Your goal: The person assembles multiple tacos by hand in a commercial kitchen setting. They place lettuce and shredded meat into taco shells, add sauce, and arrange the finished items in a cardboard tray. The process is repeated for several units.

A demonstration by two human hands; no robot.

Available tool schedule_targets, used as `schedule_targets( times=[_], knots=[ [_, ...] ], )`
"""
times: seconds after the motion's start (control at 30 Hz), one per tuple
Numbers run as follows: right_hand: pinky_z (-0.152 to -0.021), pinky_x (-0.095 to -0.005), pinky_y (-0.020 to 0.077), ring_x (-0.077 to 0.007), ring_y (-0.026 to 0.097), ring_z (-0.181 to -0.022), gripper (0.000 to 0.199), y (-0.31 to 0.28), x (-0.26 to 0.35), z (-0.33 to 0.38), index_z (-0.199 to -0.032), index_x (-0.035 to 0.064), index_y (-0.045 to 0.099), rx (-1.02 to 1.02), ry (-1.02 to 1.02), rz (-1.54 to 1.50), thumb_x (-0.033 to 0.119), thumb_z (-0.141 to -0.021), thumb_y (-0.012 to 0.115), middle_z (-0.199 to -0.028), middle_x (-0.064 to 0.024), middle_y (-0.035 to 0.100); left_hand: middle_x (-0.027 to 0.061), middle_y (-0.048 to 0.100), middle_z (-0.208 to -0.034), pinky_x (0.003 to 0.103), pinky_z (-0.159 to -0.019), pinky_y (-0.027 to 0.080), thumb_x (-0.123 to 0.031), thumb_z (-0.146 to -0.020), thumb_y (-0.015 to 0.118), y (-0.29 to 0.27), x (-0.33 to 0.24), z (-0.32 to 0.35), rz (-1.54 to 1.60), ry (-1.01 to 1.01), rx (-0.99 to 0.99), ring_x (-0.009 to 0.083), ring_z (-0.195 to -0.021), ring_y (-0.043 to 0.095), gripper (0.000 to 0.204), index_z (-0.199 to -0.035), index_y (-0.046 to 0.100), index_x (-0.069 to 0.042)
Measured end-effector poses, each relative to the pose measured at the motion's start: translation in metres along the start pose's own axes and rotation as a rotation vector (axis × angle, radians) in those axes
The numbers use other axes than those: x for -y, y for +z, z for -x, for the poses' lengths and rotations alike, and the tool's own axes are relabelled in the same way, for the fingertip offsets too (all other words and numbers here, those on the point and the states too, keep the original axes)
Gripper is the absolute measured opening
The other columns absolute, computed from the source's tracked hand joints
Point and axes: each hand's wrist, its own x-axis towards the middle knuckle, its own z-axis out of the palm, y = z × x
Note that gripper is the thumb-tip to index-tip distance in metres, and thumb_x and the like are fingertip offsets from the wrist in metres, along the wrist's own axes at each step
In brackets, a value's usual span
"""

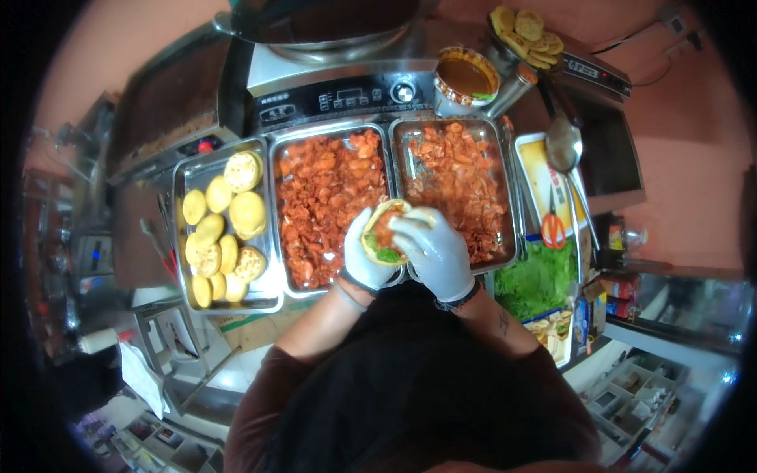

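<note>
In my gloved left hand [368, 254] is a split round flatbread [369, 236], its opening turned up. Green leaves [388, 255] and red-sauced meat [384, 232] show inside it. The fingers of my gloved right hand [433, 248] are drawn together at the opening, touching the red filling; their tips are partly hidden. Both hands are over the near edges of two steel trays. The left of these trays [272, 206] is heaped with red-sauced pieces [327, 201]; the right one [516, 211] holds a thinner layer [457, 169] with bare metal showing.
Several round flatbreads [210, 229] lie in a steel tray at left. At right are orange-handled scissors [553, 231], a ladle [564, 146] and a container of green leaves [536, 277]. A pot of brown sauce [467, 77] and a cooker panel [347, 98] stand behind.
</note>
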Motion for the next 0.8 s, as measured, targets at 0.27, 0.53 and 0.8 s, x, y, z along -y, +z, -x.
schedule_targets(
  times=[0.27,0.53,0.8],
  knots=[
    [-0.077,-0.0350,0.0558,-0.0247,0.065,-0.095,0.027,0.007,0.003,0.003,-0.111,0.0180,0.075,0.179,-0.059,0.231,0.014,-0.087,0.065,-0.107,-0.0049,0.069,0.0164,0.069,-0.118,0.041,-0.096,0.054,-0.045,-0.101,0.050,0.008,0.006,-0.004,-0.001,-0.065,-0.007,0.0287,-0.107,0.067,0.053,-0.128,0.063,-0.002],
    [-0.093,-0.0377,0.0530,-0.0260,0.067,-0.105,0.027,-0.045,-0.057,0.023,-0.121,0.0097,0.071,-0.090,0.179,-0.153,0.011,-0.095,0.062,-0.112,-0.0111,0.071,0.0155,0.068,-0.114,0.047,-0.100,0.053,-0.044,-0.098,0.059,0.014,-0.006,-0.004,-0.054,0.076,-0.021,0.0309,-0.108,0.064,0.043,-0.118,0.067,-0.007],
    [-0.095,-0.0432,0.0530,-0.0337,0.063,-0.113,0.039,0.031,-0.117,0.044,-0.131,0.0145,0.065,0.226,0.440,0.055,0.017,-0.093,0.066,-0.128,-0.0142,0.061,0.0190,0.063,-0.128,0.053,-0.107,0.047,-0.038,-0.103,0.050,-0.006,-0.023,0.016,0.026,0.102,-0.061,0.0356,-0.121,0.059,0.045,-0.131,0.060,-0.004]
  ],
)
